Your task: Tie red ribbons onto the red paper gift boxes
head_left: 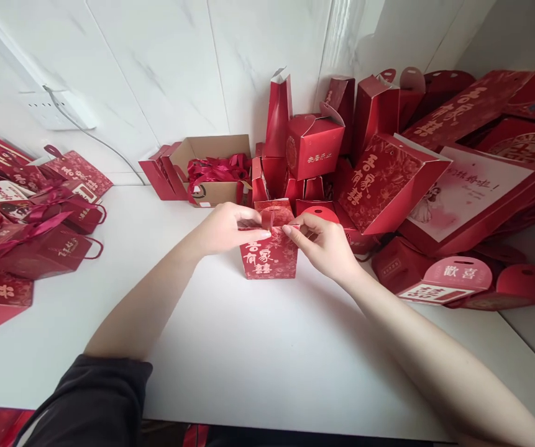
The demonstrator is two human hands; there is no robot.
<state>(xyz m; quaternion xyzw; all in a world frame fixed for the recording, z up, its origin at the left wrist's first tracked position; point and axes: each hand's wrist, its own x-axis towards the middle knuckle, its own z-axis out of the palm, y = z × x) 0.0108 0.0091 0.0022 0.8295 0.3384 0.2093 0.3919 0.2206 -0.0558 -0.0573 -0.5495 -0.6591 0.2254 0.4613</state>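
A smooth white tabletop (248,347) is being viewed from above. A small red cardboard gift box with gold lettering (268,257) is being carried upright near its middle. Behind it, an open brown cardboard carton of red ribbons (211,164) is being kept. Ribbon-tied red paper bags (38,230) are being gathered at left, and folded red boxes (388,180) are being heaped at right.

Small red gift box (268,256), gold characters on front, stood upright on white table (248,347); top flaps held at both sides.
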